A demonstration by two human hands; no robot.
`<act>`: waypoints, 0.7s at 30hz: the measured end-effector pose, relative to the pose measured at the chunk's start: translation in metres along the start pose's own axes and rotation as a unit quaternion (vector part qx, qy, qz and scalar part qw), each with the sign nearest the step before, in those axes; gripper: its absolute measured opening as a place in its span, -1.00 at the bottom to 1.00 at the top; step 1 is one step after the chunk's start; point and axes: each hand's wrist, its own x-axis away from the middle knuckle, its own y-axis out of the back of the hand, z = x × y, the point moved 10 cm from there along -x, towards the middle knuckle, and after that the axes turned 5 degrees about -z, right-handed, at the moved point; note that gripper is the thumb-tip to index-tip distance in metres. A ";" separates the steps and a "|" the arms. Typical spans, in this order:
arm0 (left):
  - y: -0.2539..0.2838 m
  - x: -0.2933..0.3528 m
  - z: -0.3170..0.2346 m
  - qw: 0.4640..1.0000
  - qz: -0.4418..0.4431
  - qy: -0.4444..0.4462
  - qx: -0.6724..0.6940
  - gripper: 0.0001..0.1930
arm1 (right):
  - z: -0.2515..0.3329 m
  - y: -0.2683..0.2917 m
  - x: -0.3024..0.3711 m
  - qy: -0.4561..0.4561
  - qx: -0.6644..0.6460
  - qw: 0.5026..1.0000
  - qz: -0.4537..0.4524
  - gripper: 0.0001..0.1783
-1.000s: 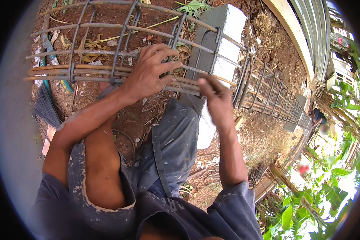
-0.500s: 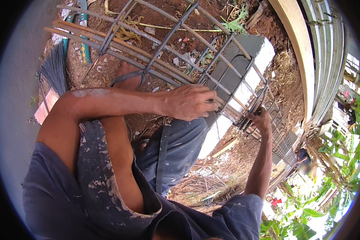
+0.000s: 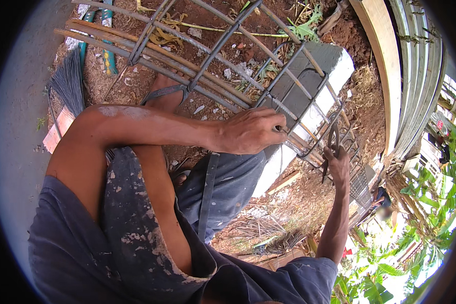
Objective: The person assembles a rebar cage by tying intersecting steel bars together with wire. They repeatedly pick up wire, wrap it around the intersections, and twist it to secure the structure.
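A long cage of steel reinforcing bars (image 3: 223,61), with square stirrups tied across it, runs from the upper left to the right. My left hand (image 3: 251,130) is closed in a fist against the cage's near lower bars. A thin wire shows below its fingers, but what they hold is hidden. Further right, my right hand (image 3: 338,163) grips a pair of dark pincers (image 3: 334,133), their handles in the palm and a part of them against the cage. Beneath the cage lies a grey-topped block with white sides (image 3: 342,68).
A black-bristled broom (image 3: 68,83) and green-handled tools (image 3: 108,50) lie at the upper left on the soil. A curved wooden board (image 3: 382,66) and corrugated sheets (image 3: 420,76) border the right. My sandalled foot (image 3: 164,93) is under the cage. A person (image 3: 381,200) is farther off.
My right hand has moved slightly down and right, and the pincers in it now show more plainly. My left hand stays at the bars, its fingers more curled. The whole view has shifted a little.
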 end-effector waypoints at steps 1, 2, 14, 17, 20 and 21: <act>-0.001 0.000 -0.001 1.000 -0.004 0.005 0.003 -0.80 | 0.003 0.002 0.006 0.009 -0.028 1.000 0.007 -0.55; 0.002 0.001 -0.002 1.000 -0.011 0.009 0.004 -0.80 | 0.000 0.007 0.010 -0.016 -0.081 0.996 0.029 -0.50; -0.001 0.005 -0.007 1.000 -0.010 -0.007 -0.026 -0.80 | 0.203 -0.001 0.072 0.368 0.207 0.902 0.089 -0.24; -0.002 0.003 -0.011 0.999 -0.012 -0.019 -0.028 -0.80 | 0.229 -0.009 0.065 0.394 0.292 0.852 0.181 -0.19; -0.007 0.006 -0.010 0.998 -0.002 -0.025 -0.053 -0.80 | 0.232 -0.016 0.052 0.300 0.364 0.838 0.276 -0.15; -0.008 0.006 -0.010 0.998 0.001 -0.023 -0.054 -0.81 | 0.234 -0.015 0.050 0.291 0.401 0.825 0.272 -0.14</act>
